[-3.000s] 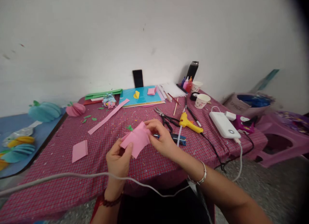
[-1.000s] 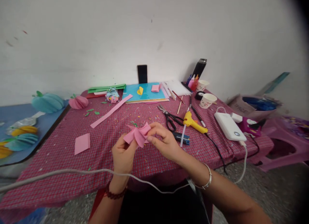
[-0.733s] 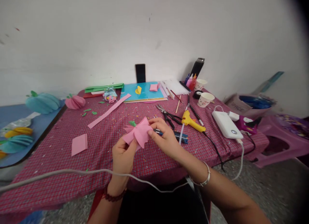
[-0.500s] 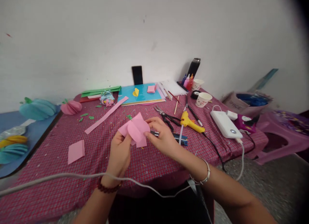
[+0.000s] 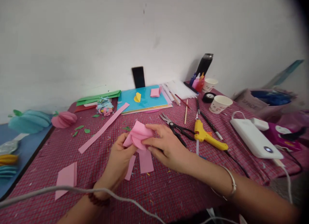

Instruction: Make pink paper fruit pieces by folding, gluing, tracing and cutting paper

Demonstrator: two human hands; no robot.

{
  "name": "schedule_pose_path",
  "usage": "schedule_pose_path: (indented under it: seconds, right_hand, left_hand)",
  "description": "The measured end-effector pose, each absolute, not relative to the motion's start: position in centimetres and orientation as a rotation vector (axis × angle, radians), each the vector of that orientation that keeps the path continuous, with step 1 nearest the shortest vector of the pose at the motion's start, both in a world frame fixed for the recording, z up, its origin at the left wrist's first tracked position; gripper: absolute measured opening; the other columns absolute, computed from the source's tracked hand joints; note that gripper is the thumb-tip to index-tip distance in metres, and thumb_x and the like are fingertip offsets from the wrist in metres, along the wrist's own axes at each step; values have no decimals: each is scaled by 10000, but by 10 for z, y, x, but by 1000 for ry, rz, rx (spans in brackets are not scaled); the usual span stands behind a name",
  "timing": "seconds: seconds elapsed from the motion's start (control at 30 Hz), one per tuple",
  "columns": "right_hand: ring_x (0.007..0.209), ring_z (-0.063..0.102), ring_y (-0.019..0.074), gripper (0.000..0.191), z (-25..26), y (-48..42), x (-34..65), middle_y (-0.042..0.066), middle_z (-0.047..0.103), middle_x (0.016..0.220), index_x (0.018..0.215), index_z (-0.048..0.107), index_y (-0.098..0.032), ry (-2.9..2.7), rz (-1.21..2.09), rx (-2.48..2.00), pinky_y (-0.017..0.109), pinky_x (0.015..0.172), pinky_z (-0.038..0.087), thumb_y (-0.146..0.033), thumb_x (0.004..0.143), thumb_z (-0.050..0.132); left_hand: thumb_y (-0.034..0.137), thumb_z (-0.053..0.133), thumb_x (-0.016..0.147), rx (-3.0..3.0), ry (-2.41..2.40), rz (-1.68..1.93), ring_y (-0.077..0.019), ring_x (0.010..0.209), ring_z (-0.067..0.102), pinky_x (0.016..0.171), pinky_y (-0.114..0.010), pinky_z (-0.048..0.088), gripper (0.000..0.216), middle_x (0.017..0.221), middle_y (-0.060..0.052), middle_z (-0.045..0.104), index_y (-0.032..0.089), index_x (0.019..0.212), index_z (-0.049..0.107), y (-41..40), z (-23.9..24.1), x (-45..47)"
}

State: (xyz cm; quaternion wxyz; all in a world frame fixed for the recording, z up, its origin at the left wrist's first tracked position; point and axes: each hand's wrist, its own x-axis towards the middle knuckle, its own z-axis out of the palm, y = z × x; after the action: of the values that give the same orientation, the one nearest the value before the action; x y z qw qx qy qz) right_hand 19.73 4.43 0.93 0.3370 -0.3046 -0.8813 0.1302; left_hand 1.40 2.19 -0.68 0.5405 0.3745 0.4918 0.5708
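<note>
Between my two hands is a folded pink paper piece (image 5: pixel 138 135) with curved and cornered layers. My left hand (image 5: pixel 120 158) pinches its lower left edge between thumb and fingers. At the right side, the fingers of my right hand (image 5: pixel 166 146) close on the layers. Below the piece, a pink paper rectangle (image 5: pixel 146 162) lies on the cloth, with a narrower pink strip beside it. A small green paper scrap (image 5: pixel 127 128) shows just behind my left fingers. Off to the left lies a stack of folded pink paper (image 5: pixel 66 179).
Scissors (image 5: pixel 177 129) and a yellow glue gun (image 5: pixel 207 137) lie right of my hands. A white power bank (image 5: pixel 256 138), paper cups (image 5: pixel 220 104) and a black bottle (image 5: pixel 204 64) stand farther right. A pale cable (image 5: pixel 108 191) crosses in front. Paper pumpkins (image 5: pixel 64 119) sit left.
The view has shifted, and the pink piece is now tilted and turned in my hands. My right hand has come farther over it, fingers across its right side. The dark tool near that hand no longer shows.
</note>
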Motion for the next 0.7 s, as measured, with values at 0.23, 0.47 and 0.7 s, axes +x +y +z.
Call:
schedule_pose_path:
  seconds: [0.23, 0.47, 0.7]
  right_hand:
    - [1274, 393, 294, 239, -5, 54, 199, 129, 414, 1417, 1085, 668, -227, -2340, 176, -849, 485, 1016, 365, -178, 891, 537]
    - [1367, 257, 291, 258, -14, 54, 198, 70, 372, 1479, 1083, 639, -236, -2378, 59, -796, 526, 1092, 253, -127, 873, 537]
    - [1401, 244, 257, 336, -4, 55, 201, 120, 247, 1529, 1197, 593, -204, -2306, 588, -893, 481, 1098, 289, -127, 885, 494]
  left_hand:
    - [98, 775, 596, 722, 1090, 1287, -85, 580, 564, 544, -188, 454, 296, 710, 38, 656, 192, 848, 651, 37, -13, 20]
    - [109, 802, 593, 463, 1056, 1326, -59, 562, 562, 469, -144, 453, 284, 739, 34, 652, 177, 826, 654, 33, -17, 22]
    - [136, 754, 670, 586, 1079, 1356, -113, 746, 664, 689, -231, 568, 309, 837, 6, 688, 178, 923, 581, 33, -4, 32]
